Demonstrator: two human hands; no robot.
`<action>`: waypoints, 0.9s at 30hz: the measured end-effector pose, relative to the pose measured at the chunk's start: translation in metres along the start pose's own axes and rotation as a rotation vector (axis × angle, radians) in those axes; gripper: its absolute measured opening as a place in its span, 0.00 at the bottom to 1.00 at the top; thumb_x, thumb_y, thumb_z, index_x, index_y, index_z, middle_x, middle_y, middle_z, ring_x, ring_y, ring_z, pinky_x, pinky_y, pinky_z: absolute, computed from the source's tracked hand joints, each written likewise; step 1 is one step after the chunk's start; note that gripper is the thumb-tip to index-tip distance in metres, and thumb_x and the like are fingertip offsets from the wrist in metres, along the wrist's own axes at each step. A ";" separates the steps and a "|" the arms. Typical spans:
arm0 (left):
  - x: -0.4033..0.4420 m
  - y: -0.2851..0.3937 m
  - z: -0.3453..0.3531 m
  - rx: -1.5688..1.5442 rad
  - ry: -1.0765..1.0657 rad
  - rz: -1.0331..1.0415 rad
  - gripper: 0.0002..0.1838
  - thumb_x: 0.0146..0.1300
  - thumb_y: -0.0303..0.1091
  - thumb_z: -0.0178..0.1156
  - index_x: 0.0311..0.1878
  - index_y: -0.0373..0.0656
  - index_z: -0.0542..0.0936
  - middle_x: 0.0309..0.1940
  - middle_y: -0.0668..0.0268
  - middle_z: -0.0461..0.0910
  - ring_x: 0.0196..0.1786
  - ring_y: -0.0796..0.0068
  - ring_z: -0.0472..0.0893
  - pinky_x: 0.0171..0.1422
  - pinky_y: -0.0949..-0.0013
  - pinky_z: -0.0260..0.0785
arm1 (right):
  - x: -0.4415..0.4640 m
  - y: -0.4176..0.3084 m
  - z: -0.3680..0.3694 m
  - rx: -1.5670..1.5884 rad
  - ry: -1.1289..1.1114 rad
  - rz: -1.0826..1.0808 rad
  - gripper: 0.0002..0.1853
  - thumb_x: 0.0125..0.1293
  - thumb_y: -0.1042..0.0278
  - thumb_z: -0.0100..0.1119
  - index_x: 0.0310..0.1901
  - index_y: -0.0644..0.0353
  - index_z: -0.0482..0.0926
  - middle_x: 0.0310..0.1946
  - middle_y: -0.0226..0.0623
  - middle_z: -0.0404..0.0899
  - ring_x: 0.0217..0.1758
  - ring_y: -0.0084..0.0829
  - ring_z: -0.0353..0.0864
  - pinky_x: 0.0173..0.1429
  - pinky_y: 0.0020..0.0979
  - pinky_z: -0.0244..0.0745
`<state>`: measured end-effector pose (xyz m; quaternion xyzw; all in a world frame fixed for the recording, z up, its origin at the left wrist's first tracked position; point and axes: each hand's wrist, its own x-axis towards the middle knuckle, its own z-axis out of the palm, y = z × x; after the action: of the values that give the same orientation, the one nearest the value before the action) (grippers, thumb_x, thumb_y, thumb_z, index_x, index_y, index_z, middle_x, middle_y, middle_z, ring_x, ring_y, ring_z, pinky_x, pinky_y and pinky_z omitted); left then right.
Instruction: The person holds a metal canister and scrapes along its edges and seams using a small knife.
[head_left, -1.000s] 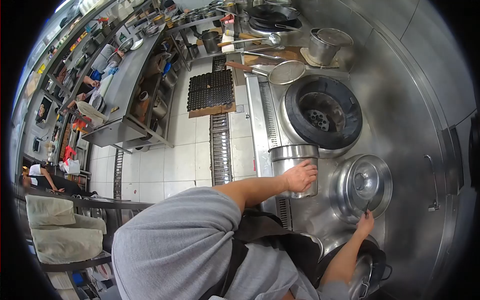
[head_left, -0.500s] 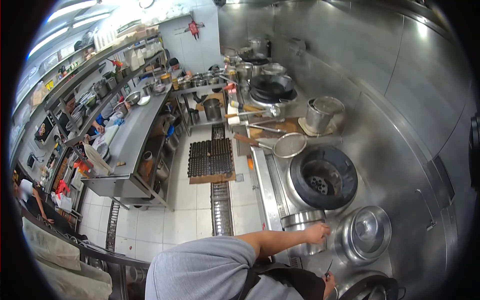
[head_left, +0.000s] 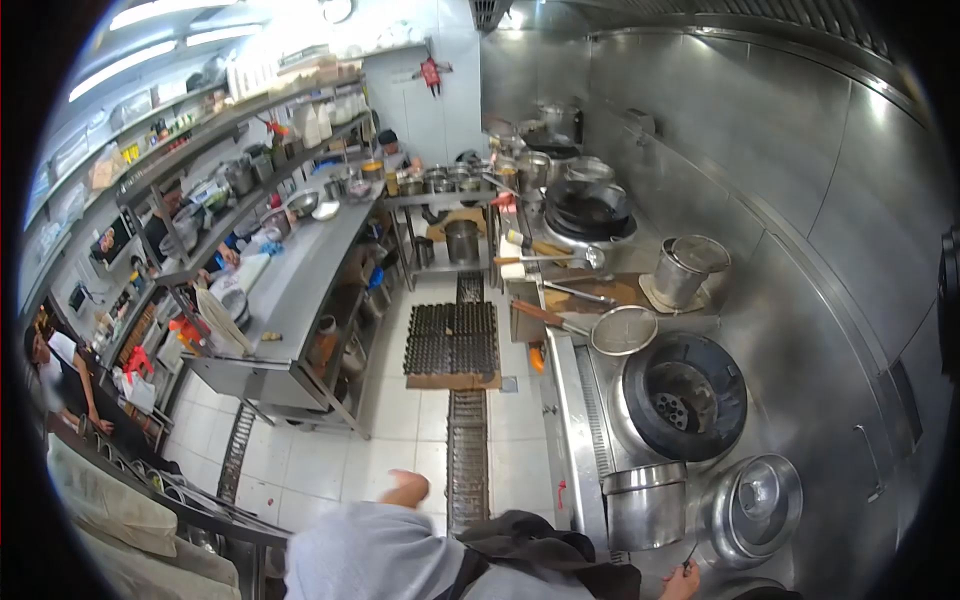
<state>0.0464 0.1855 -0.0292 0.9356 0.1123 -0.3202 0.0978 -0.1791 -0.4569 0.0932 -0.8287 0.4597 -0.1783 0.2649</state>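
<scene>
My right hand (head_left: 682,580) is at the bottom edge, fingers closed around a thin dark pointed tool (head_left: 692,556) whose kind I cannot make out. Just left of it stands a tall steel pot (head_left: 647,518) on the range. A wide round steel vessel (head_left: 752,512) sits to the right, close to the tool's tip. My left arm is out over the floor, away from the range. Bare skin past its grey sleeve, probably my left hand (head_left: 408,488), is smeared by motion, so its fingers do not show.
A black-rimmed wok burner (head_left: 685,395) lies beyond the pots, with a wire strainer (head_left: 624,330) beside it. Woks (head_left: 588,208) stand farther back. Left of the aisle runs a steel worktable (head_left: 290,290). A black mat (head_left: 450,338) covers part of the floor. Other people work at the left and back.
My left hand has left the steel pot and swung left over the floor. My right hand still holds the thin tool. The view has shifted, so the range sits lower and farther right.
</scene>
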 end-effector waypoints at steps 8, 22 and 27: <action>0.035 0.030 -0.085 -0.484 0.218 0.453 0.22 0.69 0.52 0.62 0.53 0.43 0.86 0.44 0.53 0.89 0.47 0.60 0.88 0.55 0.58 0.79 | -0.003 0.039 0.028 0.298 -0.061 0.124 0.20 0.68 0.69 0.61 0.61 0.64 0.81 0.32 0.39 0.82 0.23 0.26 0.77 0.25 0.30 0.72; -0.257 0.181 -0.283 -1.430 -0.815 1.886 0.51 0.75 0.73 0.29 0.75 0.32 0.67 0.69 0.43 0.74 0.73 0.39 0.71 0.80 0.35 0.50 | -0.068 -0.012 -0.010 0.178 -0.044 0.130 0.21 0.69 0.71 0.63 0.62 0.65 0.81 0.30 0.36 0.83 0.23 0.23 0.80 0.29 0.27 0.74; -0.343 0.167 -0.305 -1.457 -1.057 1.662 0.37 0.75 0.66 0.49 0.63 0.38 0.81 0.63 0.38 0.78 0.64 0.18 0.74 0.80 0.18 0.31 | -0.089 -0.025 -0.017 0.265 -0.058 0.159 0.21 0.70 0.71 0.63 0.63 0.65 0.81 0.30 0.35 0.82 0.24 0.22 0.79 0.29 0.27 0.73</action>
<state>0.0044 0.0530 0.4391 0.2041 -0.4197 -0.3630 0.8065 -0.2175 -0.3749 0.1170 -0.7524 0.4883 -0.1917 0.3984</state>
